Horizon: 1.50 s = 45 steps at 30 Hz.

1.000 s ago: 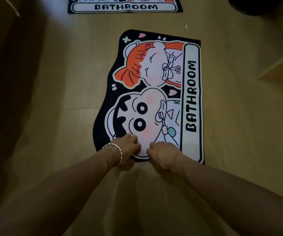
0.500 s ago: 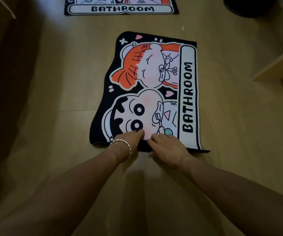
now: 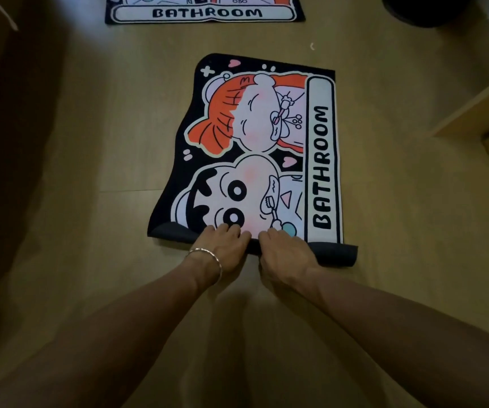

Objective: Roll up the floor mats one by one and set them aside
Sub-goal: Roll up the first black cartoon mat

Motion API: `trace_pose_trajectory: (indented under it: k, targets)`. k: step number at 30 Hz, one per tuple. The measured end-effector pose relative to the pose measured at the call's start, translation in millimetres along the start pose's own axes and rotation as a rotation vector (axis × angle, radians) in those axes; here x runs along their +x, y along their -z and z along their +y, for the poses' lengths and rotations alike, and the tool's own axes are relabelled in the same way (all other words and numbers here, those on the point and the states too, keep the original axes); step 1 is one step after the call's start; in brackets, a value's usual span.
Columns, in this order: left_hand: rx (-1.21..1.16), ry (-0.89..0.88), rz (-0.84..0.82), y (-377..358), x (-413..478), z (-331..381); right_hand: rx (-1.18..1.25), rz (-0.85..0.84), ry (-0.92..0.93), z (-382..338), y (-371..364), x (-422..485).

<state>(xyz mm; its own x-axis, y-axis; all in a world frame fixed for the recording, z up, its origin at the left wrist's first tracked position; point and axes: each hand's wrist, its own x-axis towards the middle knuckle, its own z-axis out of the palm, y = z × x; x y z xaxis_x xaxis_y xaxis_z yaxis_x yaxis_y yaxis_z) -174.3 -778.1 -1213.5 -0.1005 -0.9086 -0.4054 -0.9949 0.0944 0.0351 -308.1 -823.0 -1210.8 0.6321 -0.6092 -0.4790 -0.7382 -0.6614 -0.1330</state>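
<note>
A black cartoon bathroom mat (image 3: 255, 148) lies on the wooden floor straight ahead, its "BATHROOM" label along the right side. Its near end is curled over into a low dark roll (image 3: 337, 254). My left hand (image 3: 222, 248), with a silver bangle on the wrist, and my right hand (image 3: 284, 251) press side by side on the middle of that roll, fingers curled over its edge. A second mat (image 3: 205, 13) of the same print lies flat at the top of the view, partly cut off.
A dark round object (image 3: 431, 10) stands on the floor at the top right. A light wooden furniture edge (image 3: 478, 110) juts in from the right. The left side is in deep shadow beside a dark wall or panel (image 3: 7, 142).
The near end of the mat has been folded over and rolled away from me; its dark underside now shows as a roll, and both hands have moved forward with it.
</note>
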Motion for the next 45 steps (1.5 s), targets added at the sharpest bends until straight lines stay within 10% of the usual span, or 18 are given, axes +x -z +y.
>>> trace_pose_trajectory:
  k: [21, 27, 34, 40, 45]
  targets:
    - [0.135, -0.143, -0.006, -0.5, -4.8, 13.3, 0.281, -0.319, -0.113, 5.7, 5.1, 0.7]
    - [0.022, 0.016, -0.237, 4.9, 10.0, 17.2, 0.118, -0.149, -0.052, 2.5, -3.9, -5.4]
    - [0.109, -0.243, -0.041, 7.0, -3.6, 9.5, 0.293, -0.236, -0.136, 7.6, -6.5, -1.2]
    - [-0.028, -0.1, -0.254, 5.2, 11.1, 11.1, 0.121, -0.119, -0.049, 3.9, -13.3, -6.9]
    - [0.064, -0.182, -0.077, -3.0, 3.7, 12.2, 0.238, -0.238, -0.167, 8.1, -9.5, -1.7]
